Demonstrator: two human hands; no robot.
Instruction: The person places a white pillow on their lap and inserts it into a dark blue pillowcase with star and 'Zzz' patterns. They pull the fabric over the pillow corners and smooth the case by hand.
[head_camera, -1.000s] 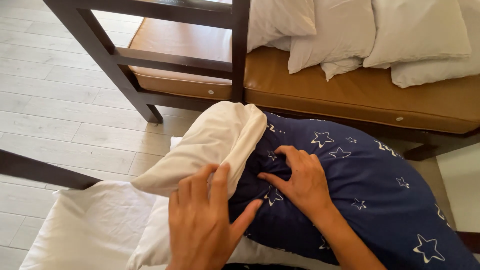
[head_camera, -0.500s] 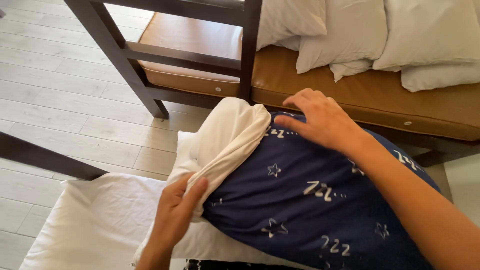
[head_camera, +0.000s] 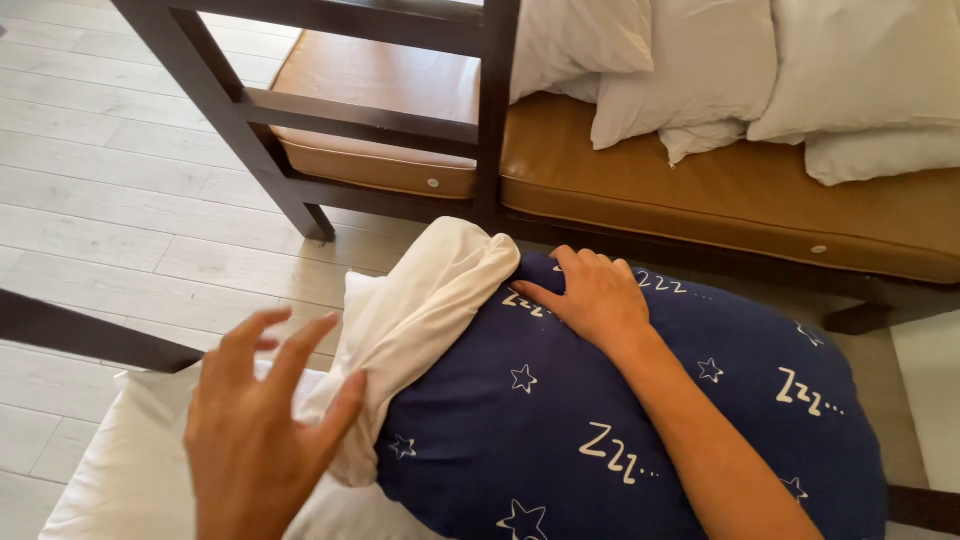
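Floorboards (head_camera: 110, 190) of pale wood fill the left side, crossed by dark wooden frame bars (head_camera: 330, 118). Left hand (head_camera: 262, 440) hovers in the lower left foreground, fingers spread wide and holding nothing, just beside the bunched white pillow end (head_camera: 420, 320); whether it touches the fabric cannot be told. A second white pillow (head_camera: 110, 480) lies beneath, at the lower left. White pillow end protrudes from the open mouth of a navy pillowcase (head_camera: 560, 440) printed with white stars and sleep marks, which covers the rest of the pillow across the centre and right. Right hand (head_camera: 592, 295) rests on top of the navy pillowcase near its opening, fingers curled and pinching the cloth at the edge. Behind, a tan cushioned bench (head_camera: 720, 195) carries several white pillows (head_camera: 800, 80) at the upper right.
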